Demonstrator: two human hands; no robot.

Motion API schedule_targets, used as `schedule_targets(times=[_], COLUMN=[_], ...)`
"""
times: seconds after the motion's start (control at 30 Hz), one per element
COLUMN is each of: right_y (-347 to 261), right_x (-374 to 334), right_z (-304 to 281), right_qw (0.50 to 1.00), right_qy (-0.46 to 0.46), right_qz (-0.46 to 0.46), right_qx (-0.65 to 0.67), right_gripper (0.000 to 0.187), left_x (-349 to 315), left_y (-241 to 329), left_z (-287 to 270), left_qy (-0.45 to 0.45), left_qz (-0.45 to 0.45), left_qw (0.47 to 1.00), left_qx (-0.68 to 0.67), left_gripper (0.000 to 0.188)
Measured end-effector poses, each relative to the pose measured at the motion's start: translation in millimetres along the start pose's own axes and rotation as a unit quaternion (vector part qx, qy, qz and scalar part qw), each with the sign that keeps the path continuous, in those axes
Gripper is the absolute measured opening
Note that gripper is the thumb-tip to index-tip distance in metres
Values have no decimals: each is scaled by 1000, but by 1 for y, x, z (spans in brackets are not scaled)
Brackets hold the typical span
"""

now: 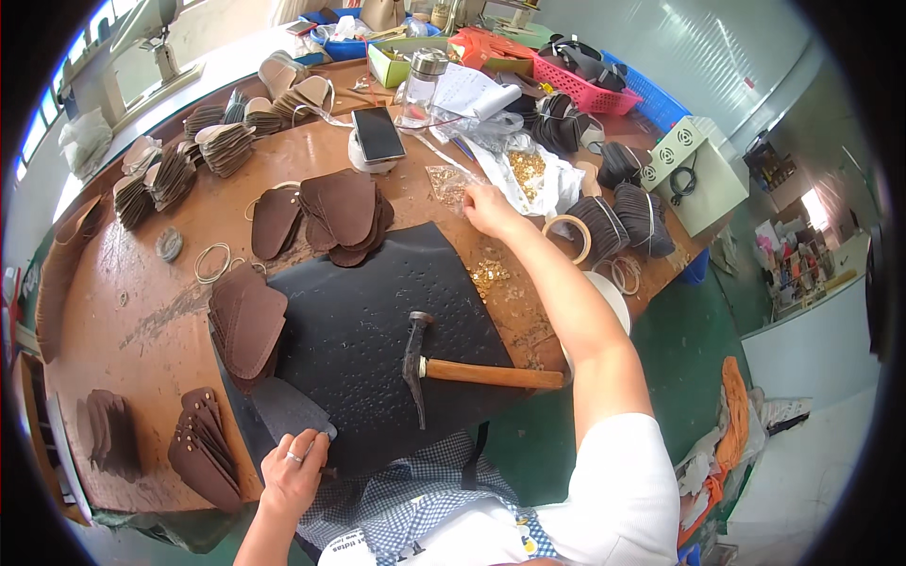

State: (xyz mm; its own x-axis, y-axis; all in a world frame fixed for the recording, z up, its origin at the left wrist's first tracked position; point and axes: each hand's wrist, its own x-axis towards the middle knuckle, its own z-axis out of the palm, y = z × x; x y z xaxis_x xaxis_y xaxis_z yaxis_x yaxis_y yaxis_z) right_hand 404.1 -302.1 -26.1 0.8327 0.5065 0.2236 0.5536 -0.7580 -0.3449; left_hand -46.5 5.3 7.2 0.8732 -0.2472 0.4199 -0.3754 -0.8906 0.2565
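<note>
- Two hands in shot. The left hand (293, 469) has its fingers pinched on the end of one dark grey flat piece (294, 406), which lies over the lower-left edge of the black mat (377, 292) (one ring on that hand, btw).
- The right hand (491, 209) is stretched out to one small clear bag (449, 185) with gold-coloured bits in it. Fingers are curled at the bag's right edge, but can't tell if they're gripping it or just touching.
- One hammer (491, 373), wooden handle, head on the mat, handle poking out past the mat's right edge.
- Two loose gold piles: one pile of gold bits (489, 275) right on the worktop (142, 292), one gold heap (527, 173) on white wrapping.
- Dark brown cut pieces: one stack (250, 325) on the mat's left edge, one stack (344, 217) at its far edge, and two more bunches lower left, a plain bunch (109, 434) and a studded bunch (203, 453).
- I count four black bundles by the right side, front one here (645, 219), plus one tape roll (566, 239).
- One phone (377, 135), one glass bottle (422, 90).
- Writing: dark print on the white shirt (613, 472); marks on the paper (467, 91) are too small to read.
</note>
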Motion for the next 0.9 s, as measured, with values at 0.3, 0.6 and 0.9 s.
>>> schedule_targets(times=[0.3,0.6,0.9], right_y=[-13,-3,17], right_x=[-77,-98,-107], right_z=[-36,-31,-40], right_qw=[999,978,960], right_qy=[13,66,71], right_qz=[35,125,186], right_qx=[20,152,199], right_gripper=[9,8,7], left_x=[-7,-10,-9], left_y=[1,3,5], left_z=[-2,-4,2], left_qy=[-24,-30,-16], left_qz=[-18,-17,12], left_qw=[999,999,1000], left_qx=[-28,-6,-8], left_gripper=[58,56,58])
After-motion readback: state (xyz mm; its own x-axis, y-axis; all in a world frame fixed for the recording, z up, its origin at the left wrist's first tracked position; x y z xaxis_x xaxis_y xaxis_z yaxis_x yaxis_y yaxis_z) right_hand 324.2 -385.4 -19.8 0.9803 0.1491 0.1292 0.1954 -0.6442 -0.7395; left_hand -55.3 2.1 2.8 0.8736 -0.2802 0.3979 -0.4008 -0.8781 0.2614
